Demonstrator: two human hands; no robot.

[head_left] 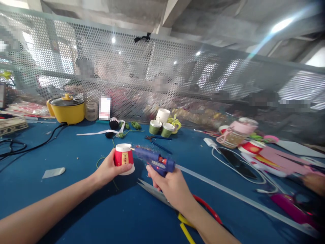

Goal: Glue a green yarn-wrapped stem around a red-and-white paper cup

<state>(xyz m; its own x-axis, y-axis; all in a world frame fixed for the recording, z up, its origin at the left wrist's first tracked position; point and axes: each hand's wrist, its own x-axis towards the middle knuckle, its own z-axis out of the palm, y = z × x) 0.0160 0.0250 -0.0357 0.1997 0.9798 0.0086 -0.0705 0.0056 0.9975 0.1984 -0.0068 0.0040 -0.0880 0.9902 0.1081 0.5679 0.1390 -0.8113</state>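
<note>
On the blue table [76, 203], the left hand [108, 169] is gripping an upturned red paper cup [123, 158]; at its three o'clock, the right hand [170, 184] is clutching a blue glue gun [154, 160], nozzle touching the cup's rim.

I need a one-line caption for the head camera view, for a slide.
Left hand holds an upturned red paper cup on a blue table while right hand points a blue glue gun at it.
</note>
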